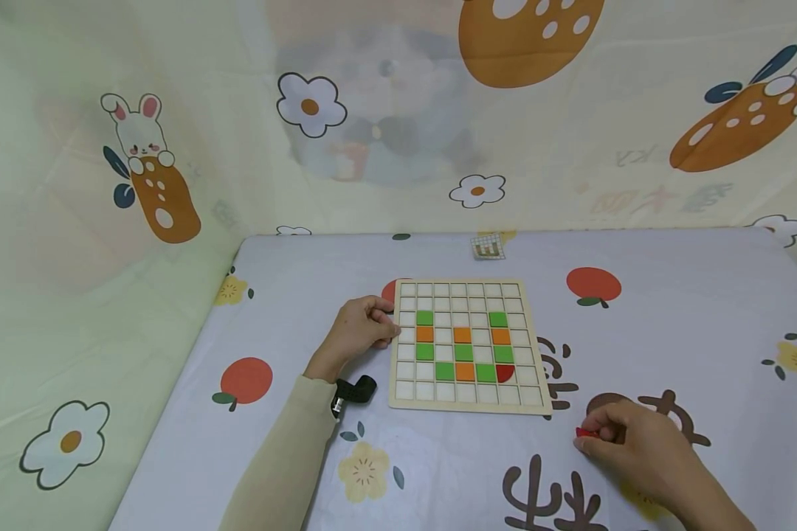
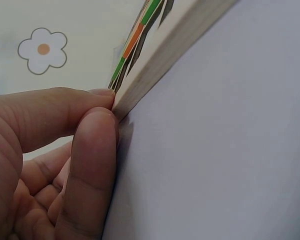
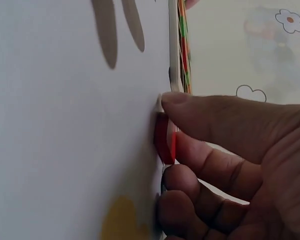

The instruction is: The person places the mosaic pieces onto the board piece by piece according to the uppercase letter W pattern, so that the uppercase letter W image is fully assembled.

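A square pale wooden grid board (image 1: 406, 391) lies flat on the cloth, with green and orange square tiles and one red quarter-round tile (image 1: 504, 373) in its cells. At its left edge my left hand (image 1: 357, 330) pinches the rim between thumb and finger, seen close in the left wrist view. Right of the board's near corner, my right hand (image 1: 637, 450) holds a small red piece (image 3: 163, 138) low over the cloth between thumb and fingers. Part of that piece is hidden by the fingers.
Behind the board lies a small card (image 1: 488, 247) with a printed grid pattern. The tablecloth (image 1: 292, 442) bears printed fruit, flowers and brown characters. Patterned fabric walls (image 1: 385, 206) stand at the back and left. A black wrist device (image 1: 355, 390) sits by the left sleeve.
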